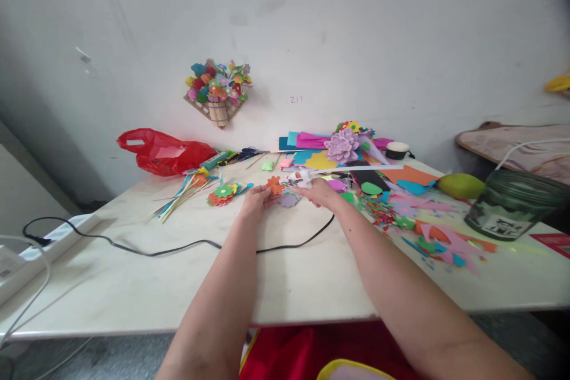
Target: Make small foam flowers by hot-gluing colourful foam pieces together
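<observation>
My left hand (258,202) is closed on the edge of an orange flower cutout (275,184). Wrapped round a white glue gun (301,178), my right hand (321,193) is just to the right, and the gun's tip is at the orange flower. A white glue stick (369,168) sticks out from the back of the gun towards the right. Below the gun's tip, a pale purple flower cutout (288,199) lies between my hands. A pile of flower cutouts (222,192) is left of my left hand.
A black cord (178,248) crosses the table (312,285) to a power strip (66,237). A red bag (167,152) and thin sticks (180,199) are at left. Foam sheets (307,141), colourful scraps (445,243), a green fruit (461,185) and a glass jar (512,208) are at right.
</observation>
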`<move>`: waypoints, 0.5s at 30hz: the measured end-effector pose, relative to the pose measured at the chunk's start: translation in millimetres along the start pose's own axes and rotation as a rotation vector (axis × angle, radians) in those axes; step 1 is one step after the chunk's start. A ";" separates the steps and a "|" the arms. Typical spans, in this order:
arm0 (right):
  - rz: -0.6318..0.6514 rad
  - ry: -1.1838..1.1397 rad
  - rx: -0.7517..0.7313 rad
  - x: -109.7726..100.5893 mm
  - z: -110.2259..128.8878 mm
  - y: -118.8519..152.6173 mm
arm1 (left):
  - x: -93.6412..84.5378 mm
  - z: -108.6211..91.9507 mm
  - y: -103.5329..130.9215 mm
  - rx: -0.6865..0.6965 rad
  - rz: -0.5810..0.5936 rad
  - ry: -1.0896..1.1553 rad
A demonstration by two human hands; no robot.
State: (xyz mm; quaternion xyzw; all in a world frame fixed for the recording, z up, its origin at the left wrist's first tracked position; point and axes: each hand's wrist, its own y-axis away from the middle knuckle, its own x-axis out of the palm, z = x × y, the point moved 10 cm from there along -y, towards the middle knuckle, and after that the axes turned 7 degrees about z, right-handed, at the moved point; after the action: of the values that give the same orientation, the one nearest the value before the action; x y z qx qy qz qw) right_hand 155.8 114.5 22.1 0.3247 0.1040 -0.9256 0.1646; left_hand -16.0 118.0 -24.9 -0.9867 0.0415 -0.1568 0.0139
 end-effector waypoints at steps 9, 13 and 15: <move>-0.004 0.002 -0.014 0.5 1.7 0.5 | 1.8 -0.1 0.7 0.000 0.009 -0.002; -0.006 0.016 -0.019 0.6 1.6 -0.3 | -0.5 -0.5 0.8 0.004 -0.003 0.024; -0.005 0.012 -0.016 0.6 1.1 -0.6 | -2.4 -0.3 0.0 0.007 -0.011 0.039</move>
State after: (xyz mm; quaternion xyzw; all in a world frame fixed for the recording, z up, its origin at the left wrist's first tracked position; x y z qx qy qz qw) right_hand 154.5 114.6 22.6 0.3288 0.1133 -0.9231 0.1644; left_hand -18.4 118.2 -25.3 -0.9836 0.0355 -0.1760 0.0155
